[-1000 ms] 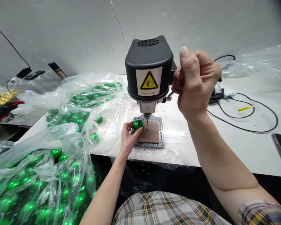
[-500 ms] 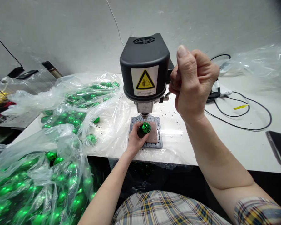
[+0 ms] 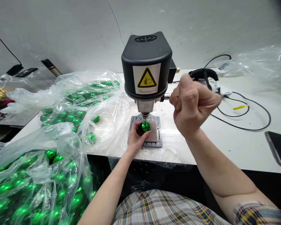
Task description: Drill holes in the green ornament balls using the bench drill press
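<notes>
A black drill press [image 3: 146,56] with a yellow warning label stands on the white table. Under its bit, my left hand [image 3: 137,137] grips a shiny green half ball [image 3: 146,126], hollow side up, against a brown board [image 3: 153,134] on the grey base plate [image 3: 159,142]. The bit reaches down into the half ball; whether it passes through the shell I cannot tell. To the right of the drill head, my right hand [image 3: 193,104] is closed in a fist around the drill press's feed handle, whose grip is hidden by the fingers.
Clear plastic bags [image 3: 67,137] full of green half balls cover the left side. A loose green half ball [image 3: 91,137] lies near the base. On the right are headphones [image 3: 204,75], a black cable [image 3: 269,117] and a phone [image 3: 279,148]. Dark shavings dot the table.
My right hand has come down with the handle, uncovering the headphones behind it. My left hand keeps the half ball in the same place under the bit.
</notes>
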{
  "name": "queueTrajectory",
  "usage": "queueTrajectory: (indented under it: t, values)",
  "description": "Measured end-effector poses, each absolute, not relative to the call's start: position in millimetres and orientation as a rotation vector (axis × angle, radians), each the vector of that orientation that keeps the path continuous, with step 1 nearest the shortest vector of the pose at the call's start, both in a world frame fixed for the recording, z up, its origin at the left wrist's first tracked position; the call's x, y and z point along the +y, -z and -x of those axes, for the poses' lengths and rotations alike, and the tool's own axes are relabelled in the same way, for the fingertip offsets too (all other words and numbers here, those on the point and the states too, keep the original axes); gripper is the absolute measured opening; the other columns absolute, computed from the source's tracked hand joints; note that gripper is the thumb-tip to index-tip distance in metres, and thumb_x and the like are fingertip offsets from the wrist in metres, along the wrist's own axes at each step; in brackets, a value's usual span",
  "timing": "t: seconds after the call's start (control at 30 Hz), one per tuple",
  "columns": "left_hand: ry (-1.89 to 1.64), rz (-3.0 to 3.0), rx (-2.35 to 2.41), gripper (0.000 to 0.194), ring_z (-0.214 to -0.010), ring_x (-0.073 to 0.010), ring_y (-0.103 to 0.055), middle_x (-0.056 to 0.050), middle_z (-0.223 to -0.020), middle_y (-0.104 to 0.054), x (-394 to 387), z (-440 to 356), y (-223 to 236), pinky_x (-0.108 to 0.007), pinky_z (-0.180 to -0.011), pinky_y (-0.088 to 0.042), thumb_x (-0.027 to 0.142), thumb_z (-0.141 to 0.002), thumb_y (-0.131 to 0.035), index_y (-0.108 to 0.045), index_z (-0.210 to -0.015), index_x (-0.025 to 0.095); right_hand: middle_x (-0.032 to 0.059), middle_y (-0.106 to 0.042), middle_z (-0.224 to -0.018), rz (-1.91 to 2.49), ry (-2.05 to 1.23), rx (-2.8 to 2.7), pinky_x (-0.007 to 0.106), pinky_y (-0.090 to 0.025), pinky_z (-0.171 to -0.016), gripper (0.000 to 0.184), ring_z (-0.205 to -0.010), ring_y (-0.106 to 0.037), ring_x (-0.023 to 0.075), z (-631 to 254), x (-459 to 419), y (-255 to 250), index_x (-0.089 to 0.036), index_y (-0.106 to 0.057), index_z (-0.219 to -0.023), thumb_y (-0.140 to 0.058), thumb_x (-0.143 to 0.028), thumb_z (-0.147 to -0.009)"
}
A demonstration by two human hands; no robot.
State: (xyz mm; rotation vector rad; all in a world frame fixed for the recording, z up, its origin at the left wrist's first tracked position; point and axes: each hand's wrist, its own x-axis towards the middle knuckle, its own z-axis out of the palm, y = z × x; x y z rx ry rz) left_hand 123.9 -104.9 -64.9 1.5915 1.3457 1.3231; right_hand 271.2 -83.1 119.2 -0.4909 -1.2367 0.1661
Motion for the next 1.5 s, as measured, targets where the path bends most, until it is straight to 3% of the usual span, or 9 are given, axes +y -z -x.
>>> queueTrajectory:
  t: [0.33,0.5,0.8,0.93,1.07,1.2,1.33,1.4,1.5]
  values:
    - [-1.332,-1.585,1.325,0.048,-0.110,-0.0231,-0.067,-0.007,-0.115,-0.068,-104.1,-123.4,63.0,-0.039,-0.099,-0.053,0.033,-0.076,-0.081,-0.057,-0.117,0.022,-0.0057,-0.023,-0.050,0.205,-0.028,-1.317,0.024,-0.020,-0.042,0.050,-0.043,-0.028,0.0034,-277.0,-83.2,-81.7,-0.017,-0.019,-0.055,-0.058,-0.002,-0.083]
    - [-1.350,-1.567,1.279,0.049,-0.115,-0.0237,-0.065,-0.007,-0.120,-0.067,-104.2,-123.7,65.4,-0.038,-0.101,-0.052,0.035,-0.077,-0.080,-0.056,-0.118,0.023,-0.0048,-0.030,-0.054,0.104,0.033,-1.410,0.024,-0.025,-0.043,0.044,-0.045,-0.029,0.0043,-280.9,-78.9,-70.7,-0.018,-0.022,-0.057,-0.055,0.001,-0.079]
    - [-1.322,-1.560,1.313,0.048,-0.108,-0.0232,-0.068,-0.007,-0.114,-0.069,-100.7,-123.8,63.4,-0.039,-0.096,-0.054,0.034,-0.077,-0.080,-0.057,-0.117,0.023,-0.0063,-0.028,-0.046,0.139,0.018,-1.360,0.025,-0.022,-0.041,0.047,-0.039,-0.032,0.0039,-278.2,-79.0,-82.6,-0.017,-0.025,-0.052,-0.056,-0.004,-0.086]
    - [-1.438,-1.591,1.464,0.043,-0.101,-0.0231,-0.069,-0.008,-0.107,-0.069,-113.2,-127.0,52.1,-0.038,-0.087,-0.057,0.036,-0.076,-0.080,-0.059,-0.111,0.021,-0.0058,-0.037,-0.045,0.477,-0.265,-1.204,0.023,-0.023,-0.036,0.048,-0.038,-0.032,0.0040,-274.7,-62.9,-132.6,-0.019,-0.038,-0.052,-0.057,-0.027,-0.096]
    - [-1.744,-2.006,1.438,0.046,-0.096,-0.0232,-0.069,-0.009,-0.104,-0.068,-170.8,-118.5,59.6,-0.038,-0.080,-0.060,0.035,-0.078,-0.077,-0.056,-0.116,0.021,-0.0073,-0.036,-0.047,0.572,-0.544,-1.149,0.021,-0.022,-0.032,0.048,-0.035,-0.030,0.0036,-276.5,-49.2,-159.3,-0.020,-0.037,-0.055,-0.063,-0.039,-0.091]
    - [-1.176,-2.763,1.035,0.047,-0.083,-0.0210,-0.070,-0.013,-0.106,-0.070,-230.0,-101.2,105.9,-0.033,-0.067,-0.060,0.043,-0.079,-0.076,-0.060,-0.117,0.020,-0.0070,-0.040,-0.046,0.501,-0.568,-1.119,0.020,-0.020,-0.031,0.041,-0.034,-0.031,0.0035,-278.1,-49.6,-155.7,-0.019,-0.041,-0.054,-0.061,-0.023,-0.090]
    - [-0.369,-2.836,1.261,0.054,-0.094,-0.0278,-0.071,-0.014,-0.111,-0.071,-247.5,-92.5,138.3,-0.039,-0.076,-0.061,0.033,-0.072,-0.085,-0.062,-0.119,0.019,-0.0072,-0.040,-0.044,0.513,-0.484,-1.127,0.022,-0.019,-0.029,0.041,-0.032,-0.031,0.0031,-278.6,-50.6,-151.6,-0.018,-0.043,-0.052,-0.060,-0.022,-0.089]
    - [-0.365,-2.722,1.297,0.057,-0.093,-0.0259,-0.071,-0.012,-0.110,-0.072,-249.0,-93.3,130.8,-0.037,-0.077,-0.060,0.038,-0.073,-0.084,-0.062,-0.123,0.020,-0.0073,-0.041,-0.045,0.528,-0.464,-1.140,0.021,-0.020,-0.030,0.042,-0.032,-0.031,0.0025,-279.2,-50.1,-151.1,-0.018,-0.043,-0.052,-0.060,-0.024,-0.090]
    - [-0.807,-2.650,1.094,0.029,-0.071,-0.0163,-0.068,-0.004,-0.090,-0.072,-240.1,-91.6,93.4,-0.027,-0.063,-0.055,0.044,-0.088,-0.068,-0.067,-0.109,0.024,-0.0072,-0.042,-0.046,0.534,-0.472,-1.153,0.019,-0.022,-0.032,0.041,-0.033,-0.031,0.0014,-280.5,-50.1,-150.1,-0.018,-0.042,-0.053,-0.060,-0.025,-0.090]
